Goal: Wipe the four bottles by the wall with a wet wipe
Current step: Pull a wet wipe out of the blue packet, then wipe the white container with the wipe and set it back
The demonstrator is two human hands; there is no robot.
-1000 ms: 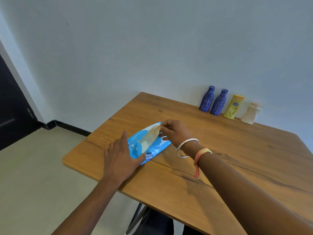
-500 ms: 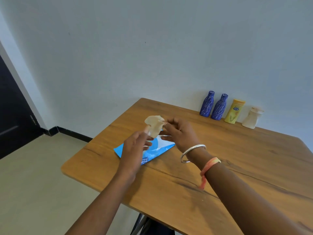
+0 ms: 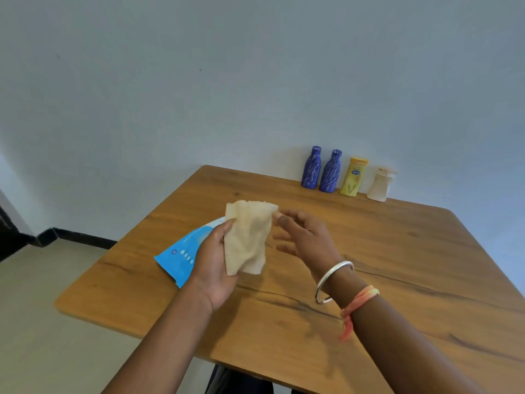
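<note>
Now the wet wipe (image 3: pixel 247 237) has been lifted off the blue pack (image 3: pixel 181 257) and opened out at mid-frame, gripped by the left hand (image 3: pixel 213 265). The right hand (image 3: pixel 304 240), fingers spread, meets its corner; whether it is pinched cannot be told. The four bottles (image 3: pixel 331 172), upper right, are yet to be wiped.

soft, even light is filling the scene; faint shadows are falling on the table (image 3: pixel 397 251). the right hand (image 3: pixel 301 237) is blurring, and wide-angle distortion is bending the edges.
</note>
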